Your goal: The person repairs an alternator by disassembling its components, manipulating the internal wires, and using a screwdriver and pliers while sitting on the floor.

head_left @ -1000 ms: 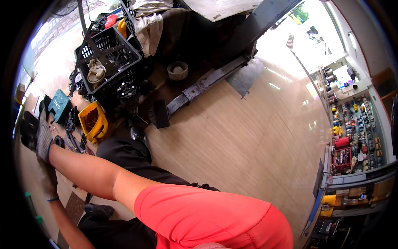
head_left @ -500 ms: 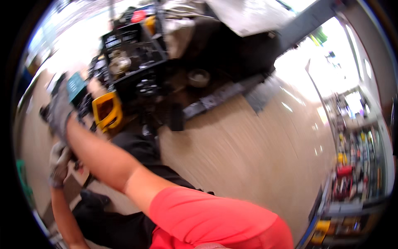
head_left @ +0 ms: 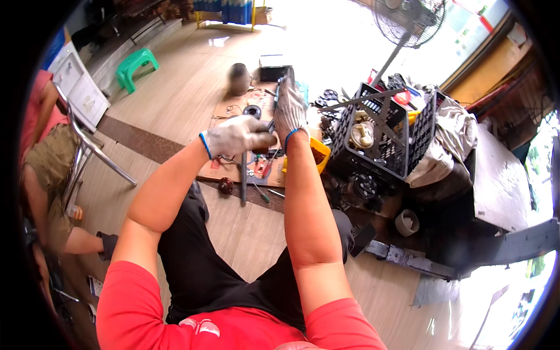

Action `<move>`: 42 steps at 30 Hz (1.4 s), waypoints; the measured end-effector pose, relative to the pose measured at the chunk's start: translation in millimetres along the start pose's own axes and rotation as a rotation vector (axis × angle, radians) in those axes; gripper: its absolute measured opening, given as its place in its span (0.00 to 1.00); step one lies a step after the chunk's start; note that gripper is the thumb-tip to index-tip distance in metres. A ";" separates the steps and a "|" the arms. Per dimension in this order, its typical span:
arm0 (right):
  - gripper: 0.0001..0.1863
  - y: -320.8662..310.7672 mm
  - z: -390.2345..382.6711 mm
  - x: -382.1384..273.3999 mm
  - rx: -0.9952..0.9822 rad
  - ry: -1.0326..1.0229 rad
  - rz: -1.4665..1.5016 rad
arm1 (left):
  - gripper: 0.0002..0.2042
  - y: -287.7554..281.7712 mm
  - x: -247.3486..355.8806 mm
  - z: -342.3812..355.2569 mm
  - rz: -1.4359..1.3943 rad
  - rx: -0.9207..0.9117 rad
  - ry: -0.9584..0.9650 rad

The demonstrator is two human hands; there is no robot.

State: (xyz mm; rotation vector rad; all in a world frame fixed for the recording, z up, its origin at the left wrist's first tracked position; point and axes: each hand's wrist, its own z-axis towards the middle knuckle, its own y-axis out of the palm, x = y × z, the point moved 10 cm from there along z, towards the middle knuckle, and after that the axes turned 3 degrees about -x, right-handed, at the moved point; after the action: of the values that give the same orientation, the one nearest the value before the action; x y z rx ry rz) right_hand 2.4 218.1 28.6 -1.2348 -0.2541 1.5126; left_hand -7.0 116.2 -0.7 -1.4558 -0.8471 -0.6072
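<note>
Workshop floor clutter, wood-plank floor (head_left: pixel 175 93).
Black plastic crate (head_left: pixel 382 140) full of parts, right of the cardboard sheet (head_left: pixel 233 108); yellow bin (head_left: pixel 318 154) touching the crate's left side. Green stool (head_left: pixel 135 64) far left, standing fan (head_left: pixel 408 20) top, tape roll (head_left: pixel 406 222) below the crate, seated person (head_left: pixel 44 157) at left edge.

free: bare wood floor (head_left: pixel 175 93) upper left of frame | blocked right: black crate (head_left: pixel 382 137) just beside the right hand (head_left: pixel 290 108) | below hands: tools on cardboard sheet (head_left: pixel 233 108) | far left: metal chair (head_left: pixel 87 146), seated person (head_left: pixel 44 157)
</note>
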 end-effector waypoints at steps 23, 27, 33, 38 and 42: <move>0.61 8.6 -26.4 77.4 0.117 0.710 0.398 | 0.15 27.5 47.0 -9.3 -0.238 0.015 0.007; 0.33 52.9 -24.2 100.7 0.164 0.791 1.289 | 0.17 27.9 56.9 6.8 -0.222 0.041 0.015; 0.43 20.7 18.3 87.2 0.308 0.216 2.143 | 0.26 -12.2 14.2 35.2 -0.247 0.135 0.018; 0.49 -27.3 4.4 -3.4 0.228 -0.348 2.580 | 0.21 3.8 -21.8 25.7 -0.302 0.212 0.174; 0.51 -71.6 -8.9 -22.0 0.231 -0.578 2.617 | 0.21 20.6 20.6 25.7 0.034 0.324 0.385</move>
State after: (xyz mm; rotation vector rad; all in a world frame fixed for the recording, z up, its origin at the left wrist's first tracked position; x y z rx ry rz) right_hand 48.5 222.3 88.1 -0.1778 1.8901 3.6351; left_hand 18.4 145.6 1.4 -1.0148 -0.5829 -0.6638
